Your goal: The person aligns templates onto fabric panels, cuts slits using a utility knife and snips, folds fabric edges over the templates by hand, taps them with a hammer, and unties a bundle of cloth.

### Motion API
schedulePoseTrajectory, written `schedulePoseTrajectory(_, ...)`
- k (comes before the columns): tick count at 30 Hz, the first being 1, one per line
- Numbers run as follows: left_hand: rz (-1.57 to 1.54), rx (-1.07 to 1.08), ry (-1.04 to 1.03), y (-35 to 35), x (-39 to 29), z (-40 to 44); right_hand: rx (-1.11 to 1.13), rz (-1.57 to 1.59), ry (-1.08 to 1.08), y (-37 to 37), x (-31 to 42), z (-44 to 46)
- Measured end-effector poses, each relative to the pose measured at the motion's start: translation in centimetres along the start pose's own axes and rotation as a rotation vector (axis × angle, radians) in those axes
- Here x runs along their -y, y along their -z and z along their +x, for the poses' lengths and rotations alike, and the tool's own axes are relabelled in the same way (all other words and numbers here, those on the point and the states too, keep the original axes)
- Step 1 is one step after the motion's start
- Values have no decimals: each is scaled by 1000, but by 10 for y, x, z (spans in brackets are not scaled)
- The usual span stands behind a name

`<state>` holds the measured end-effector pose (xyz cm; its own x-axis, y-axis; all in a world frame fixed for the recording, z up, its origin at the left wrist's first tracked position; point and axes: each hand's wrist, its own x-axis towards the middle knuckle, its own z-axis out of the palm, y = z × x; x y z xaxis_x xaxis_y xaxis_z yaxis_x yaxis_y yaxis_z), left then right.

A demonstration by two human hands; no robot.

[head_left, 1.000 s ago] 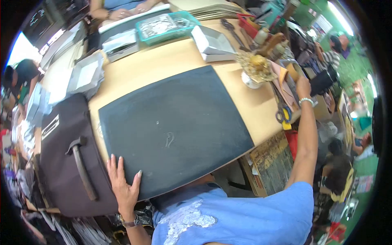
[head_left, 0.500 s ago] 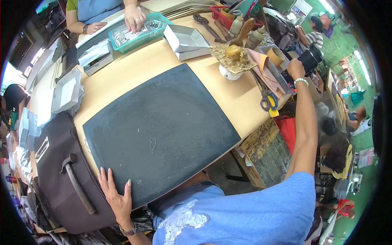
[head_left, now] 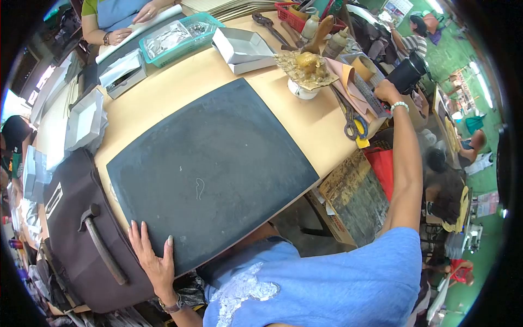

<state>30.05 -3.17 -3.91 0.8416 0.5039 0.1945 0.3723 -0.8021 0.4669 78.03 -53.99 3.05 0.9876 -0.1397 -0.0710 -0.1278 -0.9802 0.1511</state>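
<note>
My left hand [head_left: 153, 261] rests with its fingers spread on the near left corner of a large dark board [head_left: 212, 163]. A thin loop of thread [head_left: 200, 188] lies on the board. To the right my right hand [head_left: 387, 91] reaches down to a grey basket [head_left: 368, 94], its fingers bent and mostly hidden, so what they touch does not show. A tape roll [head_left: 364, 68] and a black cylinder [head_left: 407, 73] are close to that hand. Left of the board, a hammer [head_left: 102, 245] lies on a folded dark brown piece [head_left: 81, 218].
Scissors [head_left: 356, 126] lie at the table's right edge. A white pot [head_left: 302, 91] carries a glue-crusted sheet [head_left: 308, 68] with a brush [head_left: 320, 34]. White boxes [head_left: 242, 48] and a green basket [head_left: 180, 38] stand further back. Across the table sits another person [head_left: 125, 22].
My right hand has moved slightly down and left, from beside the black cylinder to the grey basket. The other person's hand has left the green basket. My left hand stays on the board.
</note>
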Motion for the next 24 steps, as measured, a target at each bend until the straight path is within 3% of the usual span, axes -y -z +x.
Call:
schedulePoseTrajectory(2, -11, 0, -3, 0, 0, 0, 94, -51, 135, 2, -8, 7)
schedulePoseTrajectory(7, -9, -3, 8, -1, 2, 0, -266, 88, 32, 47, 19, -50)
schedulePoseTrajectory(10, -3, 4, -3, 1, 3, 0, -483, 106, 203, 63, 69, -115)
schedulePoseTrajectory(14, -107, -102, 57, 1, 4, -3, -426, 577, 547, 31, 136, -199)
schedulePoseTrajectory(18, -39, -238, -3, 3, 4, -19, -259, 588, 618, -9, 189, -272)
schedulePoseTrajectory(22, -47, -348, 6, 9, 8, -39, -386, 658, 707, -28, 239, -319)
schedulePoseTrajectory(24, 8, -441, -11, 20, 12, -41, -353, 742, 861, -21, 268, -341)
